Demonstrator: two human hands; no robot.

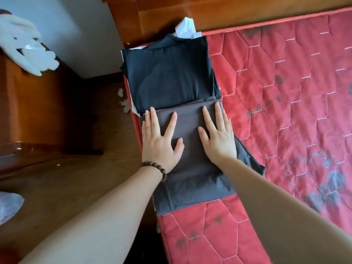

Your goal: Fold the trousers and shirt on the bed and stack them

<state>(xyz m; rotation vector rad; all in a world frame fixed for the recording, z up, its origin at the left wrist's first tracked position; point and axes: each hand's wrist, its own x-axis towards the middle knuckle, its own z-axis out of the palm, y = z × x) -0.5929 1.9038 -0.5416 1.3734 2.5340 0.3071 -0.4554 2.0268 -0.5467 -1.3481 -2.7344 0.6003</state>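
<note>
Grey-brown cloth, the folded trousers [190,164], is lying along the near left edge of the red quilted mattress [285,111]. Both hands are pressing flat on its far half: the left hand [160,141], a bead bracelet [155,167] at the wrist, is bearing on the left side, and the right hand [219,138] on the right. The fingers of each are lying straight and spread, gripping nothing.

Judgement: the step in hand is smoothing the trousers' fold. To do it well, the palms should be sweeping outward from the middle toward the edges, pushing trapped air and creases out, while keeping the left edge from sliding off the mattress side. The right-hand layers are splaying out beyond the top fold and want squaring before stacking.

Just beyond the fingertips, the dark navy shirt [169,73] is lying folded, its near edge touching the trousers. Something white [185,28] is showing behind it, against the wooden headboard [228,10].
</note>
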